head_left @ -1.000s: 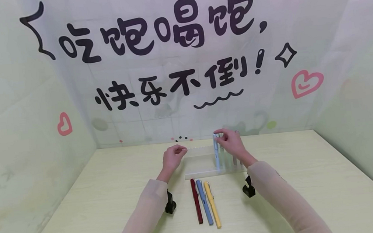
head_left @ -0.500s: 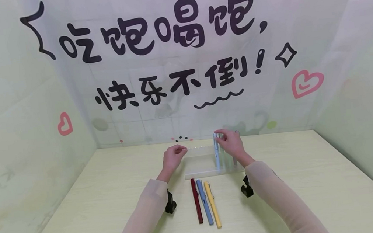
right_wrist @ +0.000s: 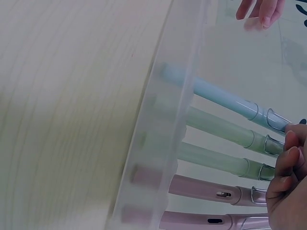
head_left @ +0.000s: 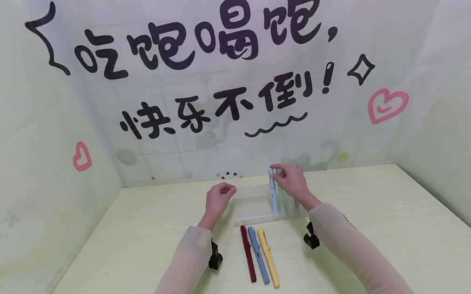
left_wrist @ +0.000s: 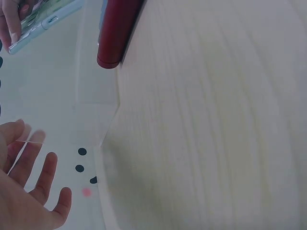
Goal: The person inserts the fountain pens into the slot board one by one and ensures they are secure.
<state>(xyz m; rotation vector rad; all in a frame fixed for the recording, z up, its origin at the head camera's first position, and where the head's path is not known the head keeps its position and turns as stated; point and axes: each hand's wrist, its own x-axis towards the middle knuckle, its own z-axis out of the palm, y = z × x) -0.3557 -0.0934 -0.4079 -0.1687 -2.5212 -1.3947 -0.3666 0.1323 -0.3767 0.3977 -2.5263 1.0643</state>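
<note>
Across the pale table (head_left: 101, 252), in front of a backdrop (head_left: 202, 154) printed with large black characters and pink hearts, stands a translucent rack (head_left: 251, 221) with a low base. Just before it, between the two forearms, a dark red pen (head_left: 248, 254), a blue pen (head_left: 258, 255) and a yellow pen (head_left: 268, 258) lie side by side, clips toward the rack. Toward the rack's right end a light blue pen (head_left: 274, 197) stands upright with its lower end in the base; to its right come two green pens (right_wrist: 219, 126) and two mauve pens (right_wrist: 206, 189), whose tops the right hand (head_left: 293, 179) partly hides in the head view. That hand reaches in from the right and pinches the top of the light blue pen between thumb and fingers. At the opposite end, the left hand (head_left: 217, 199) pinches the rack's clear edge between thumb and forefinger, its other fingers loosely spread in the left wrist view. Both forearms, in beige sleeves (head_left: 179, 273), slant inward, a black mount (head_left: 215, 257) hanging under each wrist.
</note>
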